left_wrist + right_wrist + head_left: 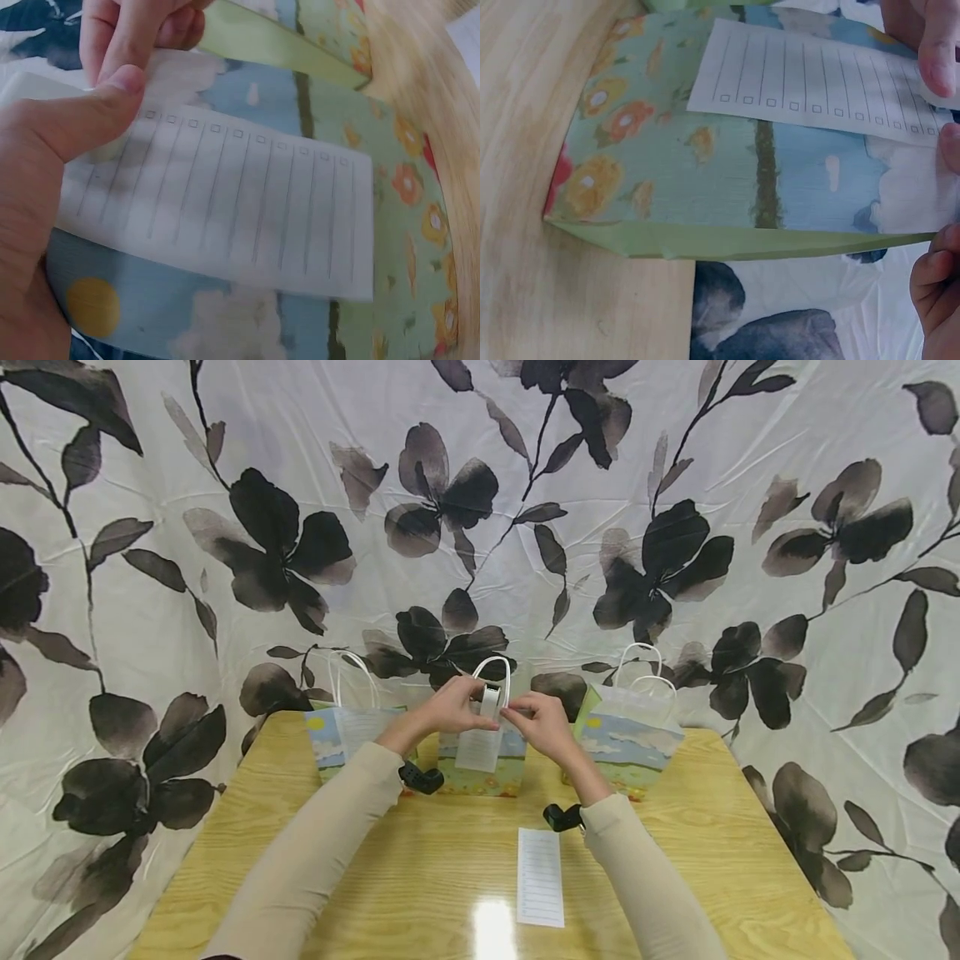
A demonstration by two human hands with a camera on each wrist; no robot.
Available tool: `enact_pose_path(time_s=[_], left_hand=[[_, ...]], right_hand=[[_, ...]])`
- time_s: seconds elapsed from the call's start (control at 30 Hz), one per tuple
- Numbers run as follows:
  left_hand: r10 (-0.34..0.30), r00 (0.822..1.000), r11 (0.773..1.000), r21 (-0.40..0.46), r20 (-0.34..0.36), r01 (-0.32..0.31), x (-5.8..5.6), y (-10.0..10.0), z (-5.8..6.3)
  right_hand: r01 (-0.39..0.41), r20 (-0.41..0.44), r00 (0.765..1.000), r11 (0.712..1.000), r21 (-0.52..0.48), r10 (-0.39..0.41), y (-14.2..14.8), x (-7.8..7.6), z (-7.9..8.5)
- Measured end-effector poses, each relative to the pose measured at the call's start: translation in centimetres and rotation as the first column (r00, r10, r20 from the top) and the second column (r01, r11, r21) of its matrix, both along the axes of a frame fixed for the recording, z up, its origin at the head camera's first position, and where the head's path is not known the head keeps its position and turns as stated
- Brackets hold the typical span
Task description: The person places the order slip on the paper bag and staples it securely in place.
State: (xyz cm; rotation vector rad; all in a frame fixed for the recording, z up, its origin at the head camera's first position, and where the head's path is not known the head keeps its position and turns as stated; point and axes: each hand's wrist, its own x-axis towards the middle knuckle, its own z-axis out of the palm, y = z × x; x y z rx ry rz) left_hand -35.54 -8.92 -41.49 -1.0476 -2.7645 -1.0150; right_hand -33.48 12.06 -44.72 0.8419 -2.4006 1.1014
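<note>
Both hands meet at the top edge of the middle paper gift bag [512,767], which has a painted sky and flowers. My left hand [452,705] grips a small white stapler [490,700] with a dark end, thumb across its front. A lined checklist sheet [225,202] lies against the bag's front, its upper end under the left thumb. From the right side, my right hand [549,723] pinches the bag's top edge close to the sheet's corner. In the right wrist view the sheet [817,82] spans the bag's printed face; the stapler is mostly hidden there.
Similar bags stand at the left [324,747] and right [626,747], with white handles; a sheet [360,731] covers part of the left one. Another checklist sheet [540,877] lies on the wooden table [420,868] nearer the person. A floral cloth [525,568] hangs behind.
</note>
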Motion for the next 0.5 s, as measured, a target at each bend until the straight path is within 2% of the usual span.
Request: enact_pose_path(time_s=[0.17,0.33,0.43,0.5], left_hand=[[-0.006,1.0,1.0,-0.015,0.016,0.006,0.1,0.0,0.4],[0.025,1.0,0.999,-0.038,0.012,-0.025,0.0,-0.1,0.7],[0.025,0.999,0.997,-0.069,0.022,-0.023,0.0,-0.1,0.8],[0.03,1.0,0.995,-0.096,0.002,-0.03,-0.1,-0.1,0.9]], right_hand=[[0.026,0.111,0.993,0.998,0.05,-0.031,0.0,0.5,1.1],[0.071,0.246,0.965,0.994,0.084,-0.09,-0.4,0.4,2.0],[0.072,0.299,0.95,0.996,0.057,-0.086,-0.7,0.4,2.2],[0.052,0.314,0.948,0.999,0.013,-0.053,-0.8,0.2,2.1]])
